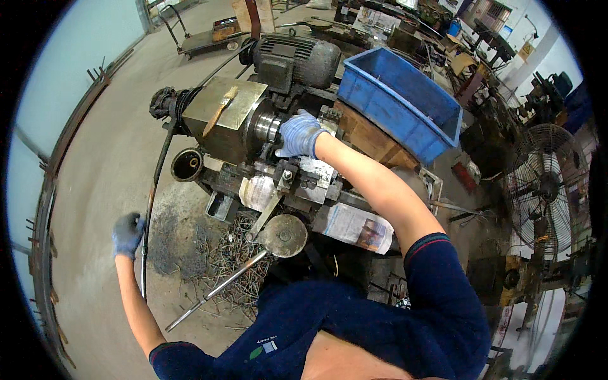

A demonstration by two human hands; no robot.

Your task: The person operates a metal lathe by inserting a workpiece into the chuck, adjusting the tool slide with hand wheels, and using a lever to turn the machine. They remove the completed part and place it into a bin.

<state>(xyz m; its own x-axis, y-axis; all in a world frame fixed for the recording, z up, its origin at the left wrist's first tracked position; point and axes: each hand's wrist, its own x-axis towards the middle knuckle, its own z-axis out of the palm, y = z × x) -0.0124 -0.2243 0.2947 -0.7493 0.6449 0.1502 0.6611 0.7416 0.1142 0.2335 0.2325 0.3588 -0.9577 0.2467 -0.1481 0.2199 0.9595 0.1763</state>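
Spindle is seated at the right of the machine; the right hand is placed just beside it (whether anything is grasped cannot be told). By the rod, the left hand is held, its grip unclear.

Bright left, dimmer right — the fisheye bends edges.

Grey floor strewn with metal scraps, brush lying on machine housing

Right hand: palm side hidden; left fingers blurred, rod contact unclear
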